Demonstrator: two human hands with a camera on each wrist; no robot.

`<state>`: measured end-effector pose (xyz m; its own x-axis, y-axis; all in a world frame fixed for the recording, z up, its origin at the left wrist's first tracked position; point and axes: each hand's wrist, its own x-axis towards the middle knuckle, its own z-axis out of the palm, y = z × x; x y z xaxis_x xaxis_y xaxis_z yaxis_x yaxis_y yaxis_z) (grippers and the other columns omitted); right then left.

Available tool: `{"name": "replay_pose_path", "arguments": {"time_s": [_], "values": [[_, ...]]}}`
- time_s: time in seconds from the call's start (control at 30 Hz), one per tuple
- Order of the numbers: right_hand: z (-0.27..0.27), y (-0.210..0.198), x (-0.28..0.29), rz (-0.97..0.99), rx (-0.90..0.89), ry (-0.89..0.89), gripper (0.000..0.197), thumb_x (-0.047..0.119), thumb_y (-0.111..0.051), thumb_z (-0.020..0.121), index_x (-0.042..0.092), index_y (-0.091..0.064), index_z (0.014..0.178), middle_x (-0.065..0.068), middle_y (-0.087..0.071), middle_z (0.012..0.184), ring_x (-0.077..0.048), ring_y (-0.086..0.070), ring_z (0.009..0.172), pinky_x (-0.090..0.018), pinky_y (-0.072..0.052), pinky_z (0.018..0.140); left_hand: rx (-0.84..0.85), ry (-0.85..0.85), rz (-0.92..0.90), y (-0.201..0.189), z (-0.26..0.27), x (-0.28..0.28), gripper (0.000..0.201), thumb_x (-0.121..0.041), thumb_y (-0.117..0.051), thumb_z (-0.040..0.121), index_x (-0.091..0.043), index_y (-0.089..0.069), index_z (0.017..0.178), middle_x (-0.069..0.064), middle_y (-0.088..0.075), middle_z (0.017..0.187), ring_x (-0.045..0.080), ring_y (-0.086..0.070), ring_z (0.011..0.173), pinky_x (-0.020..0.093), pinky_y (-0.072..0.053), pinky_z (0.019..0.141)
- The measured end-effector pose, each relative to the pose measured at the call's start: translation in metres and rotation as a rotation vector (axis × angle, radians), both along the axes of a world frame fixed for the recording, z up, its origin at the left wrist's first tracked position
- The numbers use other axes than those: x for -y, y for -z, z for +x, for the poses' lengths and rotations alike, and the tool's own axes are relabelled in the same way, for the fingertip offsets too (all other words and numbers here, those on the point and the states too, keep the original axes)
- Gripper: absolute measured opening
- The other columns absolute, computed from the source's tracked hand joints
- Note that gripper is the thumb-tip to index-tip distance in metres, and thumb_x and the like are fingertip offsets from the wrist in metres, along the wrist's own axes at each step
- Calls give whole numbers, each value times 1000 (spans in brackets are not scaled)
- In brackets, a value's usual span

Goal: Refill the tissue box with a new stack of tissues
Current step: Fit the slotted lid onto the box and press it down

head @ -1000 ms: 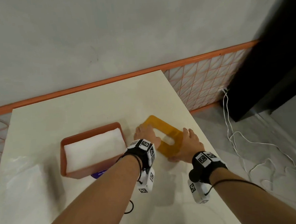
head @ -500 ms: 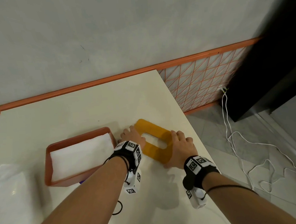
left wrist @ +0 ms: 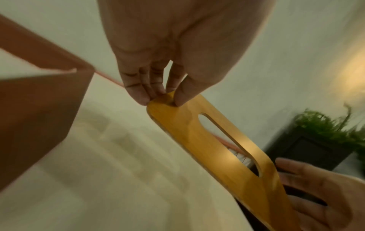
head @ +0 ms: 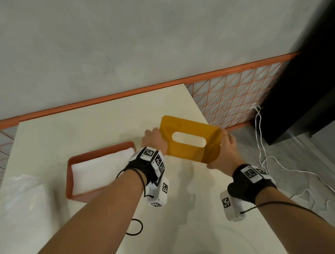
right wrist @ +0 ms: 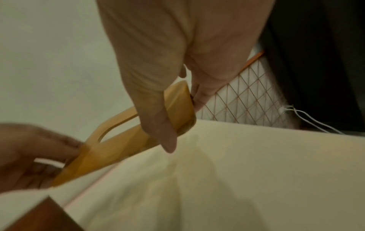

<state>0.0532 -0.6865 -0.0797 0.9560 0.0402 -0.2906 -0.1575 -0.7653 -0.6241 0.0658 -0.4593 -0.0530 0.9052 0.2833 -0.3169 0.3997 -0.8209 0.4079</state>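
Observation:
A yellow wooden lid (head: 192, 153) with an oval slot hangs tilted above the white table, held at both short ends. My left hand (head: 153, 140) pinches its left end between thumb and fingers (left wrist: 158, 93). My right hand (head: 223, 148) grips the right end (right wrist: 177, 109), thumb on top and fingers beneath. The orange tissue box (head: 70, 173) stands open to the left of the lid, holding a white stack of tissues (head: 100, 173). In the left wrist view the lid (left wrist: 217, 148) runs from my left fingers down to my right hand (left wrist: 316, 195).
A crumpled clear plastic wrapper (head: 19, 196) lies at the table's left. The table's right edge (head: 201, 112) is close to the lid. An orange wire fence (head: 230, 98) runs behind. White cables (head: 274, 159) trail on the floor beside a black cabinet (head: 309, 97).
The lid lay flat on the table under both hands; now both hands have lifted it clear of the surface and tilted it.

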Motion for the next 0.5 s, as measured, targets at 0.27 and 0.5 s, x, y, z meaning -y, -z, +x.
{"name": "replay_pose_path", "arguments": {"time_s": [0.27,0.5], "values": [[10,-45,-57,174,61,-121,113,33,-91,47,24,-33,143,-3,-47,136,-26,-55,117,-48,-53,94,262,-176,-166,-58,-43,-88,42,-23,-56,92,-17,-58,133,11,-67,122,31,-64,109,39,-54,91],[-1,-59,-152,278,117,-157,49,21,-66,89,18,-52,136,-4,-60,111,-27,-61,102,-39,-51,90,220,-434,-378,-61,-103,-185,26,-18,-68,85,-10,-73,109,16,-75,89,33,-75,73,45,-63,78]]}}
